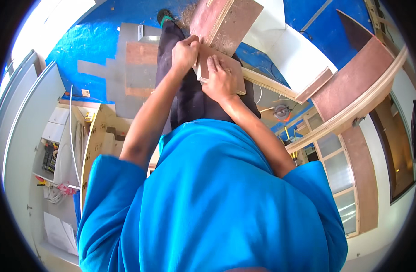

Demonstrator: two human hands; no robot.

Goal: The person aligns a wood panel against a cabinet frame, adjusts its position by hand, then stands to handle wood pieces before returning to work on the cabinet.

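A short reddish-brown wooden board point(236, 72) with a pale edge lies across my thighs, its far end touching a larger wooden box piece point(230, 27). At the board's far left corner my left hand point(185, 55) is closed, with curled fingers gripping the edge. My right hand point(220, 82) rests over the board, fingers on its top face and thumb side at its near left edge, holding it. The undersides of both hands are hidden. Sawdust is scattered on the box piece.
White panels point(300, 54) and a long curved wooden piece point(353, 109) stand on the right. A round power tool point(281, 111) sits on the floor beside my right arm. Pale boards point(29, 109) lean at left near an open cabinet point(56, 158). Blue sheeting point(88, 38) covers some floor.
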